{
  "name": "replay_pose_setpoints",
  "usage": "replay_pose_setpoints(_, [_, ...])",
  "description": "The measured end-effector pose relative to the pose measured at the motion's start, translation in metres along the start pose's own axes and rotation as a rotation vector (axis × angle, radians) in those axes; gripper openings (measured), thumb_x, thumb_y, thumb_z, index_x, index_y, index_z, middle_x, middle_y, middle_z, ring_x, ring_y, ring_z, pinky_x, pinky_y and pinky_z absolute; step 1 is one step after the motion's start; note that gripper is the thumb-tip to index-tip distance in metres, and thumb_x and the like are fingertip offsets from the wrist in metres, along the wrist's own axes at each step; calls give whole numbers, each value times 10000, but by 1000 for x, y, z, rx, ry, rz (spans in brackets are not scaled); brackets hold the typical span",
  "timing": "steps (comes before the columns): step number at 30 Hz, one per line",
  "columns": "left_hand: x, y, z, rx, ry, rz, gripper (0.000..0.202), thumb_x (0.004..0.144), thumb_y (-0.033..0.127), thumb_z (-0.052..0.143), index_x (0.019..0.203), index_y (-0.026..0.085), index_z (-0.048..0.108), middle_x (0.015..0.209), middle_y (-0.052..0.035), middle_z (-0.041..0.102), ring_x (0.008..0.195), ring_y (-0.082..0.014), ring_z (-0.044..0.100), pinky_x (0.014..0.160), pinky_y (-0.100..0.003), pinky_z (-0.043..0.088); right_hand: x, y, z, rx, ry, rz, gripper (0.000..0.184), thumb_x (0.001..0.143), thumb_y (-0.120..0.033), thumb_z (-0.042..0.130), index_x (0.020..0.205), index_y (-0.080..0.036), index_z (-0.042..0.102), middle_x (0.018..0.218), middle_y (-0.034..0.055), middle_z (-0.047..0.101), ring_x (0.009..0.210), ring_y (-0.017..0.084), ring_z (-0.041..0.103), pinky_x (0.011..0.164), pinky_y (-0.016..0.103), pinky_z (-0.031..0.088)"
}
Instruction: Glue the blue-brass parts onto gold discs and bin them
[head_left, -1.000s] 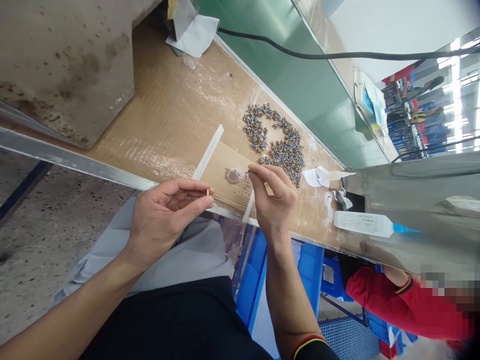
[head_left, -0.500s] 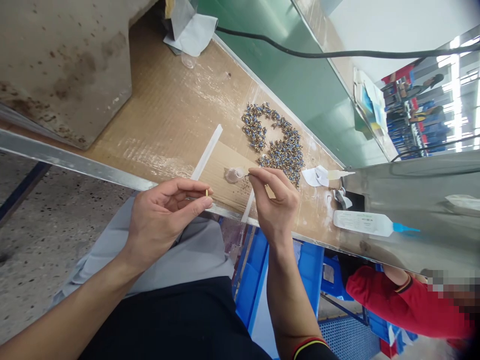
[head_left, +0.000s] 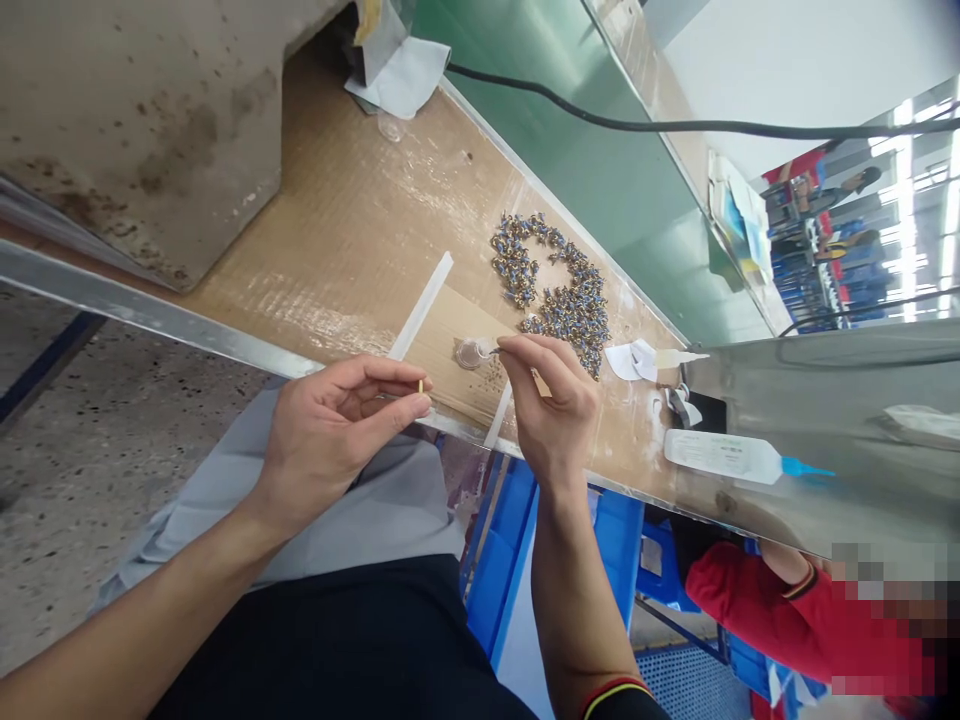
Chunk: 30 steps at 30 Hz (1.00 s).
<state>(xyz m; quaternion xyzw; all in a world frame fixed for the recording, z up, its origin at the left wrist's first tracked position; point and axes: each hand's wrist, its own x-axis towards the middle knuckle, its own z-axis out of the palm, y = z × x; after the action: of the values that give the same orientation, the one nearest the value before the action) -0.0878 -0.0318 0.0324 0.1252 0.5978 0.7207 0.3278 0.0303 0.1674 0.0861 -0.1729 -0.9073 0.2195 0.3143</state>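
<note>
My left hand [head_left: 330,430] pinches a small, short yellow pin-like piece [head_left: 421,387] upright between thumb and fingertips, just off the bench's front edge. Over the cardboard, my right hand [head_left: 553,400] is closed in a pinch on a tiny dark thin part [head_left: 496,351]. Its tip reaches the rim of a small round clear patch [head_left: 472,352], possibly gel or a shallow dish. Small specks lie on the cardboard [head_left: 442,325] beside it. Just behind my right hand spreads a pile of small brass and blue parts [head_left: 566,310], partly hidden by that hand.
White tape strips [head_left: 424,300] cross the brown bench top [head_left: 337,220]. To the right lie a white bottle with a blue nozzle [head_left: 724,455], a pale nozzle tip [head_left: 679,358] and paper scraps. A stained grey housing [head_left: 150,130] stands at left. A co-worker's red sleeve [head_left: 757,600] shows at lower right.
The head view has shifted slightly, so the bench sits a little further right and lower at left. Both hands keep their pinches, the right one still at the clear patch.
</note>
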Motion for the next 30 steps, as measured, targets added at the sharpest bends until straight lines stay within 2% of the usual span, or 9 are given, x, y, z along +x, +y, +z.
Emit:
replay_pose_setpoints(10, [0,2,1,-21,-12,-8,275,885,319,1053,1120,242,932,1052,-42,926,959,-213,888,877,-263,741,-1,0,0,-3,-8,-10,207,1134,-152,741,1164,-293,890,1138,33,876,1063,220,831,981,413,675])
replay_pose_setpoints(16, [0,1,0,-20,-17,1,271,898,313,1046,1134,247,931,1052,-34,923,967,-191,879,902,-236,728,-1,0,1,35,-11,34,220,1117,-132,756,1167,-295,896,1141,23,877,1072,215,838,988,401,672])
replay_pose_setpoints(20, [-1,0,0,-24,-13,-3,271,897,315,1044,1133,243,931,1056,-42,923,967,-205,880,893,-261,737,-1,0,2,48,-10,56,214,1116,-140,758,1162,-298,895,1141,20,878,1078,219,837,996,411,675])
replay_pose_setpoints(30, [-1,0,0,-37,-12,-13,274,894,326,1050,1132,255,935,1069,-46,921,990,-220,881,903,-280,742,-5,3,-2,28,65,62,224,1126,-147,751,1187,-310,892,1155,19,874,1089,218,834,1002,419,674])
